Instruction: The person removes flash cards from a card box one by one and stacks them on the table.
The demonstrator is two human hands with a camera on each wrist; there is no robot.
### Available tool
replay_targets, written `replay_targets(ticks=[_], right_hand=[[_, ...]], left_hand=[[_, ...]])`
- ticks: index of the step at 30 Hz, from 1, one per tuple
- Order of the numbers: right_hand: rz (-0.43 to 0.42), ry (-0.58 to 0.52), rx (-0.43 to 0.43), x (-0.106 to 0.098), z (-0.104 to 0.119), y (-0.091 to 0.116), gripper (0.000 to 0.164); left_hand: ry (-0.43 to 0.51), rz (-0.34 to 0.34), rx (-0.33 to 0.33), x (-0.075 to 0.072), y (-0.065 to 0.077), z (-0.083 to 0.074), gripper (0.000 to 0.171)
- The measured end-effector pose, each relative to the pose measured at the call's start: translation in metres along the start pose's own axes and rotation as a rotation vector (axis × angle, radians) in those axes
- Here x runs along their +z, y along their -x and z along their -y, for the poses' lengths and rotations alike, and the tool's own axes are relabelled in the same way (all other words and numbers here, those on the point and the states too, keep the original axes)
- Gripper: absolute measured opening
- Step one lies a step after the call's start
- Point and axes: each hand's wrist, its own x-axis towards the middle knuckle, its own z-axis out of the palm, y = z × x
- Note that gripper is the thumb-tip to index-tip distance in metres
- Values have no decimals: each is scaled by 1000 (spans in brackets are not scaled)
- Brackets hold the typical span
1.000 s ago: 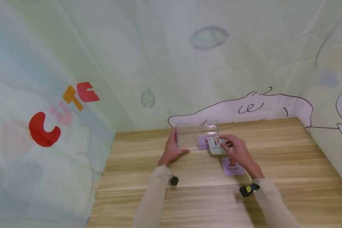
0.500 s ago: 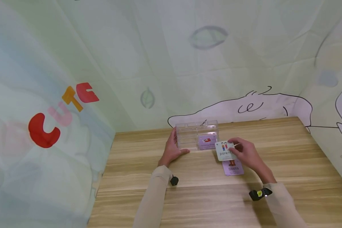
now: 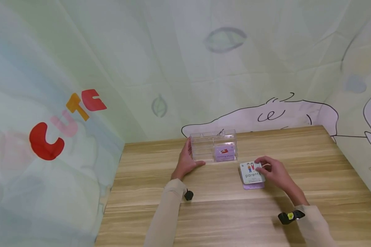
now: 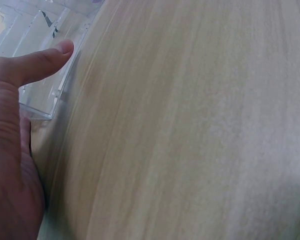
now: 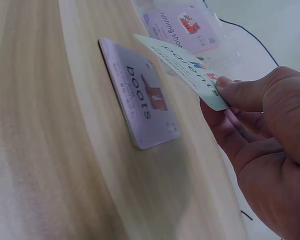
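My right hand (image 3: 276,174) pinches a pale green flash card (image 5: 182,65) reading "parents" by its edge, between thumb and fingers. Tilted, the card hovers just above a small purple stack topped by a "boots" card (image 5: 135,92), covering most of it in the head view. At the back of the table is a clear plastic box (image 3: 203,151) with two compartments. My left hand (image 3: 187,162) grips its left end, thumb along the front edge and fingers around the side. In its right compartment sits a purple "running shoes" card (image 3: 225,156); the left compartment shows bare.
The wooden table (image 3: 216,219) meets a printed cloth backdrop (image 3: 185,68) just behind the box. Another cloth side (image 3: 49,192) with coloured letters hangs along the left edge.
My right hand has carried the "parents" card from in front of the box's right compartment toward me and rightward, over the "boots" card. The left hand and box have stayed put.
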Motion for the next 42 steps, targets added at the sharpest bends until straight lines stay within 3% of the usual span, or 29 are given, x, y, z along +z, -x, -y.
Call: replay_targets(ticks=[20, 32, 42], right_hand=[[44, -18, 57, 10, -11, 8, 24], [53, 23, 40, 13, -15, 9, 35], [48, 92, 26, 15, -12, 9, 33]], left_hand=[[-11, 5, -1, 0, 0, 1, 136], [-12, 3, 4, -1, 0, 0, 136], [-15, 3, -2, 0, 0, 0, 136]])
